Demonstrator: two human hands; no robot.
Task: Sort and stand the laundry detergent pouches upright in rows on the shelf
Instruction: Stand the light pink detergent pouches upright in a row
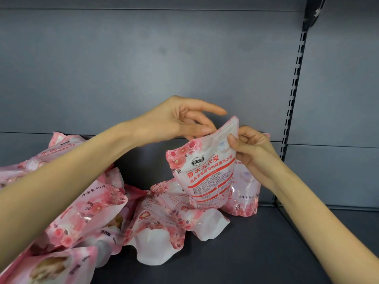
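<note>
Nearest the camera, at lower left, a heap of pink floral detergent pouches [86, 212] is seen lying flat and overlapping on the dark grey shelf [256, 253], partly crossed by a bare forearm. Just beyond the heap, two more fallen pouches [155, 238] are laid with their white bases turned toward the viewer. The right part of the shelf surface is matt and evenly dark. Further in, one pouch [207, 177] is held roughly upright and slightly tilted, its base resting on the fallen ones and its red-printed back turned forward. Its upper right edge is pinched between thumb and fingers of the right hand [252, 152], a narrow grip. The left hand [174, 121] is brought across to the top edge of the same pouch, the index finger stretched out; whether its other fingers grip the pouch cannot be told. Behind and to the right, another pouch [246, 191] is stood upright near the back. The space is closed by a plain grey back panel [143, 58], and a slotted metal upright [295, 83] is fixed at the right.
</note>
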